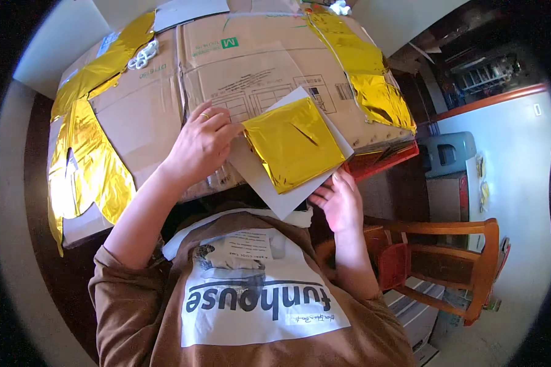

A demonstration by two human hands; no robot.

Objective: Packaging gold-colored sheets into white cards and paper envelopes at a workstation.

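Note:
A folded square of shiny gold foil (pixel 294 147) lies on a white sheet of card (pixel 275 200), tilted at the near edge of the cardboard-covered table. My left hand (pixel 205 144), a ring on one finger, pinches the foil at its upper left corner. At the lower right side, my right hand (pixel 340 200) grips the edge of the white card, its fingers partly hidden by the card. A dark slit-like crease runs across the foil near its upper right.
Flattened cardboard (pixel 239 67) covers the table. Long gold foil strips hang over its left side (pixel 95 159) and right side (pixel 376 92). White scissors handles (pixel 142 55) rest at the far left. A wooden chair (pixel 453 227) and a blue plastic stool (pixel 450 153) stand to the right.

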